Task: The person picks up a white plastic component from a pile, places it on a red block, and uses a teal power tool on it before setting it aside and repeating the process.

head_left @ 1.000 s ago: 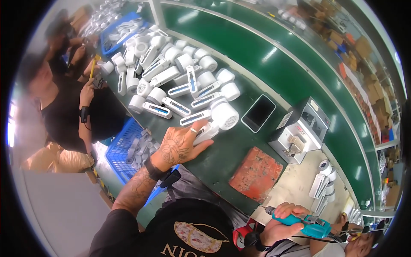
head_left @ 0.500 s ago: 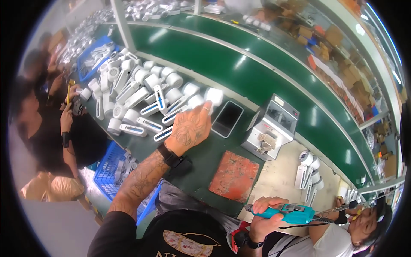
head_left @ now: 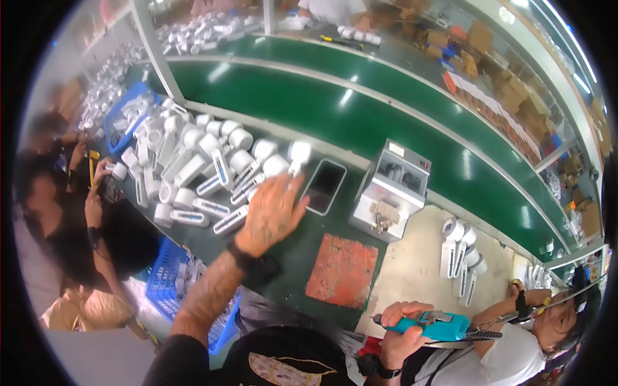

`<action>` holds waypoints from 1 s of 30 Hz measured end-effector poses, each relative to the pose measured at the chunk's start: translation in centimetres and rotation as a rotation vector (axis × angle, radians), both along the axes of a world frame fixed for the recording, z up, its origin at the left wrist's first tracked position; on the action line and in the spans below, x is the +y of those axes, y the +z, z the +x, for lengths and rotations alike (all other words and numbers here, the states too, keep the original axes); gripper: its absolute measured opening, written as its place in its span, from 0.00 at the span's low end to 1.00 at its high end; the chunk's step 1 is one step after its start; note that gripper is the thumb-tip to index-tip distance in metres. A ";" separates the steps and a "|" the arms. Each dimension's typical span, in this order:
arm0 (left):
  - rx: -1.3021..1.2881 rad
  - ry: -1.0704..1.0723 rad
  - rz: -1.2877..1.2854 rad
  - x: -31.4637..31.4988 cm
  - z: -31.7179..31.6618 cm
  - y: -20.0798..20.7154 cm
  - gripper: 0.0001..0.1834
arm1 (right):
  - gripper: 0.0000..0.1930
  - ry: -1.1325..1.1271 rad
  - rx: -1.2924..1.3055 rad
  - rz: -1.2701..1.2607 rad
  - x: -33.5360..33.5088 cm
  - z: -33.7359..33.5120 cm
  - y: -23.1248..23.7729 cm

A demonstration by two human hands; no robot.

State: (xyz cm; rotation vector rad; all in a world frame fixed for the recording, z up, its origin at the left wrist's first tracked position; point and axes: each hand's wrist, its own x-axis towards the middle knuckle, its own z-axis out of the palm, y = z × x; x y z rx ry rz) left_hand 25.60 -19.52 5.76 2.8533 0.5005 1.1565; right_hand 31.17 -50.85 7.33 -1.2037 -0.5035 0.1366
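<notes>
My left hand (head_left: 273,209) is open over the right end of a pile of white plastic parts (head_left: 209,145), its fingers stretched and slightly blurred. Each part has a round head and a flat handle, some with a blue strip. Just beyond the fingertips sits one white part (head_left: 299,153); whether they touch it I cannot tell. In my right hand (head_left: 404,331), low on the right, is a teal electric screwdriver (head_left: 441,326), tip pointing left. A black-framed phone-like slab (head_left: 325,186) lies right of my left hand. Nearer me lies a worn red square plate (head_left: 341,271).
A grey metal machine (head_left: 391,190) stands at the bench's back right. Several white parts (head_left: 462,260) lie on a pale board (head_left: 412,270). Blue baskets (head_left: 164,276) stand below left. Behind runs a green conveyor (head_left: 290,90). Co-workers sit left (head_left: 64,225) and lower right (head_left: 515,347).
My left hand has drawn back a little from the white part at the pile's right end, and its fingers have spread. The view has shifted slightly. The screwdriver stays in my right hand.
</notes>
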 end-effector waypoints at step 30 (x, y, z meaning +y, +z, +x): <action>0.065 -0.306 -0.942 -3.5 -7.0 -4.5 0.15 | 0.24 -0.235 -0.071 -0.134 3.1 5.6 -1.3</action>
